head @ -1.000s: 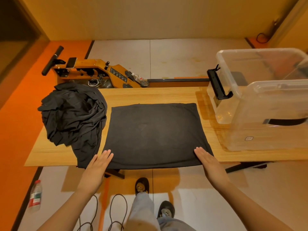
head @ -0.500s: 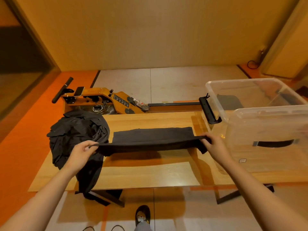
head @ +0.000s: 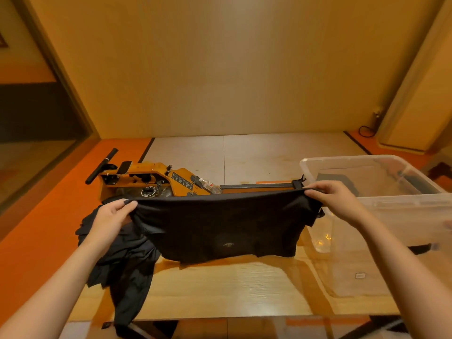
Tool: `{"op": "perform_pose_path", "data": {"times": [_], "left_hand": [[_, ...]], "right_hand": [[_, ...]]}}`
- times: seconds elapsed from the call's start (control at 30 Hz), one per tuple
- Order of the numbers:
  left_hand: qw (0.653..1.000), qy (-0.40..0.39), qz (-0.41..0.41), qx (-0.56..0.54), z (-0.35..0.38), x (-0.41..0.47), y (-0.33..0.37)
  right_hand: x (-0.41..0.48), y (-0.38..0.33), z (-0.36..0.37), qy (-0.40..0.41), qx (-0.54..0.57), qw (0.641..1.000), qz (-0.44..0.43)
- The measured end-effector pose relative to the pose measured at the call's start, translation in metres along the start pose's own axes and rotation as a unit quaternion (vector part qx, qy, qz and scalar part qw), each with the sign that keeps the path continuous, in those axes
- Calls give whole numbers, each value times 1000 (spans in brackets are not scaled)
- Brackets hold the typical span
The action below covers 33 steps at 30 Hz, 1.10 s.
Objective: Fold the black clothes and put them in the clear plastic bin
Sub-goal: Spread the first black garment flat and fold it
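Two sets of fingers (head: 126, 204) held the work. Those of the left hand (head: 110, 216) were curled and pinched the upper left corner of the folded black garment (head: 220, 226), and those of the right hand (head: 335, 199) pinched the upper right corner in the same way. Between them the cloth was stretched in the air above the middle of the tabletop (head: 232, 289). Its lower edge hung very near the wood; I could not tell if it touched.

The hold was only at the two corners, so the layers below were free. I judge that they could slide apart if one pinch caught only the outer layer, and the fold would then be lost.

The clear plastic bin (head: 391, 241) stood at the right edge of the tabletop, just beside the right hand, with something dark on its bottom. Its rim was high, and the hanging edge could catch on it.

At the left edge lay the pile of unfolded black clothes (head: 122, 265), partly over the near left corner. The left forearm was close above it and could drag it to the floor.
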<state>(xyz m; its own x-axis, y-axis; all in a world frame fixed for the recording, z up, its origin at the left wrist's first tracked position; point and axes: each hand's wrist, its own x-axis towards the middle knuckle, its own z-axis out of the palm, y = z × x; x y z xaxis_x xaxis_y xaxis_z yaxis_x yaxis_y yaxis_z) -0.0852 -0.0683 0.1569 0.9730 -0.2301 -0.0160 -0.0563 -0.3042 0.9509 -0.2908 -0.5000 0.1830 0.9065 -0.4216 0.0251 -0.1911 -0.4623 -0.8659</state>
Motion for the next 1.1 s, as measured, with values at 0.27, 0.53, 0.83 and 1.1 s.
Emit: {"op": "perform_pose_path", "data": {"times": [0.27,0.53,0.83,1.1], "left_hand": [[995,-95,-39,0,-17,-8,15],[968,-203,-119,-80,-22,-5,24],[970,-165,-179,-26,13,102,-30],[964,-126,-199,126,82,197,-123]], "right_hand": [[-7,-4,-20,-86,-16,996,31],[5,-1,-36,-232,18,969,85],[88,30,14,-149,-60,977,142],[179,106,125,-65,-338,922,179]]}}
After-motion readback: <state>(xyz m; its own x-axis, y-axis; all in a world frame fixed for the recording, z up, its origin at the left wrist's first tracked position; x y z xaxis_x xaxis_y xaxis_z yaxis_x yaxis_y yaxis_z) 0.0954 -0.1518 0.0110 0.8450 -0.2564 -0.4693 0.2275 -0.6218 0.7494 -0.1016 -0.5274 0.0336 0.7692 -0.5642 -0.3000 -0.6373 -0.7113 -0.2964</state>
